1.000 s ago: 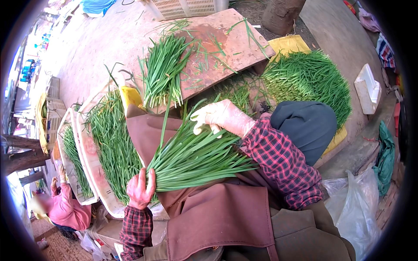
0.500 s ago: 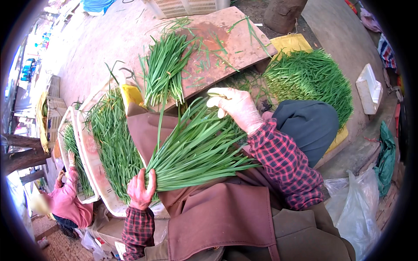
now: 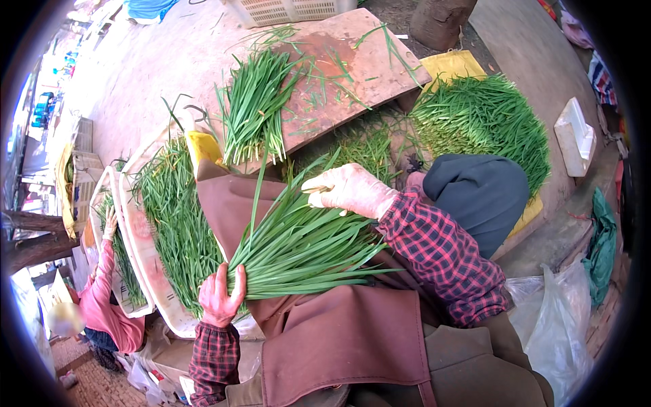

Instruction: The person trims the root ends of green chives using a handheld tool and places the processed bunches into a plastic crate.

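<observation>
My left hand point(image 3: 220, 298) is closed around one end of a loose bunch of long green Chinese chives point(image 3: 305, 244), which fans out to the right across my lap. Over the upper part of that bunch is my right hand point(image 3: 352, 191), in a pale thin glove. Its thumb and fingertips are brought together in a pinch; whatever may be between them is too small to make out. The brown apron point(image 3: 346, 332) on my lap lies beneath the bunch. Another sheaf of chives point(image 3: 258, 105) rests on the board's left edge, beyond my hands.
A low wooden board point(image 3: 352, 74) carries scattered blades. To its right, a large chive heap point(image 3: 481, 129) lies on yellow sacking. On my left stands a white crate point(image 3: 150, 254) filled with chives. Farther left, a person in pink point(image 3: 112, 305) reaches into another crate.
My right hand has moved left and down, over the bunch's leaves. The left hand keeps its hold in nearly the same place. At left, the person's arm has stretched farther up.
</observation>
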`<state>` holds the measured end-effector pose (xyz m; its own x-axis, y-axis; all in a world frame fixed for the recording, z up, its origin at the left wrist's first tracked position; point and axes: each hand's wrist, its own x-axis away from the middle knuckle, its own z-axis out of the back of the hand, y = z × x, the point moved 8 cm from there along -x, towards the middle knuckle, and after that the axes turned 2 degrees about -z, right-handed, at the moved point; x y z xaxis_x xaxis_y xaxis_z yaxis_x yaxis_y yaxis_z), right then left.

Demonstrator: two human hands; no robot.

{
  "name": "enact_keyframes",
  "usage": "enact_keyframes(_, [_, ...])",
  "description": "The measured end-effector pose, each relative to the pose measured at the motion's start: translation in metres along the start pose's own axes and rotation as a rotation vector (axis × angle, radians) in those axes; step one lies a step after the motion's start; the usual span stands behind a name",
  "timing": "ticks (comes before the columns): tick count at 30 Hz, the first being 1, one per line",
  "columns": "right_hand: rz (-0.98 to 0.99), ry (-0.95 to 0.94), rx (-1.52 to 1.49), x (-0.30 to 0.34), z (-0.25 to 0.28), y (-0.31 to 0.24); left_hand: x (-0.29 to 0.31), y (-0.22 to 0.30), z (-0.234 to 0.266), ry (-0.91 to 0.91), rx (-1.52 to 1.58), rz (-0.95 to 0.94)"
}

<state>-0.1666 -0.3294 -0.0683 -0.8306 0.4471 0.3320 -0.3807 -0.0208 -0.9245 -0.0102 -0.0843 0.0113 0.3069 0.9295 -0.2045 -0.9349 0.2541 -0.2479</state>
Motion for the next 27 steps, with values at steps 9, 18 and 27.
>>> enact_keyframes(9, [0.316,-0.009,0.344,-0.012,-0.019,-0.016,0.001,-0.001,-0.001,-0.012,0.001,0.003])
enact_keyframes(18, [0.545,0.08,0.514,-0.019,-0.034,-0.022,-0.001,-0.001,0.001,-0.008,0.003,-0.005])
enact_keyframes(27, [0.117,0.385,-0.601,-0.007,0.036,-0.001,-0.003,-0.004,0.005,0.037,-0.016,0.055])
